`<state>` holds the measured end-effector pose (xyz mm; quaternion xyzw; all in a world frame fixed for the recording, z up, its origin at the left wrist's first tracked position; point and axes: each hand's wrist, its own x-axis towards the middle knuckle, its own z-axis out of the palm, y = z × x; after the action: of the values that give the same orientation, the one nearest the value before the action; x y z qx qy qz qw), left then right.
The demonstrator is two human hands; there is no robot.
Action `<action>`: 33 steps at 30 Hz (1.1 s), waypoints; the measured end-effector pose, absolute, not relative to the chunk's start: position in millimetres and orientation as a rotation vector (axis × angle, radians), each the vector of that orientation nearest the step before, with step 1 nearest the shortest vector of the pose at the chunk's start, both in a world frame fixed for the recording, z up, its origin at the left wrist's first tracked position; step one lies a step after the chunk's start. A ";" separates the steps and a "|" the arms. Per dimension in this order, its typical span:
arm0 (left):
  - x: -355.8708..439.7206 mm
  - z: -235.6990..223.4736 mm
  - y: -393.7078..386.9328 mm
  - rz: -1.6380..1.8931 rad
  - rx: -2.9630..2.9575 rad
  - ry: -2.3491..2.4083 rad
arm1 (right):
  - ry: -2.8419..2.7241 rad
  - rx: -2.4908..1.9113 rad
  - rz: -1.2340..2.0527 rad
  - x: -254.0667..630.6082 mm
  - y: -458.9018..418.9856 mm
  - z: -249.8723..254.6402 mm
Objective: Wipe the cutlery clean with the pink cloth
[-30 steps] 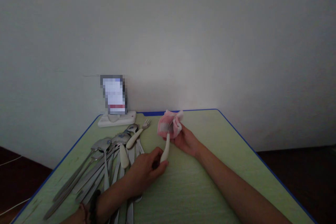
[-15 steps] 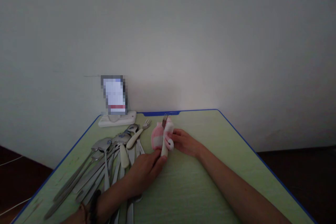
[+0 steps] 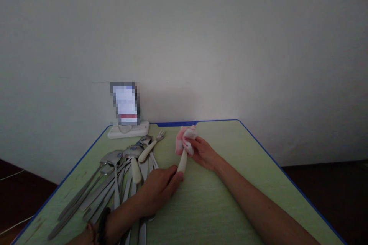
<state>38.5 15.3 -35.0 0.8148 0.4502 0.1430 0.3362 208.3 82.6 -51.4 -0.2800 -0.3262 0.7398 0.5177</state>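
My left hand (image 3: 162, 187) is closed on the cream handle of a fork (image 3: 182, 162), which points away from me. A pink and white cloth (image 3: 184, 141) wraps the fork's upper part, so the tines are hidden. My right hand (image 3: 205, 153) pinches this cloth around the fork from the right side. Beneath and left of my left forearm lies a pile of metal spoons and other cutlery (image 3: 116, 160). On top of the pile rests a second cream-handled fork (image 3: 148, 151), and beside it shows another cream handle (image 3: 136, 171).
A phone with a blurred screen (image 3: 125, 103) leans upright on a white power strip (image 3: 129, 130) at the table's back left. The green table (image 3: 224, 199) has a blue edge and stands against a grey wall (image 3: 230, 46).
The cloth has been folded over the fork, covering tines that showed before. My right hand has shifted slightly up and right with the cloth; my left hand keeps its hold on the handle.
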 end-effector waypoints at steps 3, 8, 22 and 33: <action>38.8 -35.0 16.1 0.408 2.061 1.186 | -0.807 -0.657 1.806 209.9 81.6 -51.2; 39.0 -35.5 17.0 0.439 1.998 1.225 | -0.888 -0.605 1.902 214.1 77.5 -49.8; 36.5 -31.6 16.4 0.371 2.092 1.083 | -0.842 -0.667 1.919 212.6 79.4 -51.4; 37.9 -33.1 18.0 0.558 1.845 1.110 | -0.786 -0.624 1.955 216.1 84.0 -54.3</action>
<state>37.9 18.0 -33.1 0.7437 0.4474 0.2248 0.4429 216.1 84.0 -54.3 -0.2530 -0.3186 0.7923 0.4547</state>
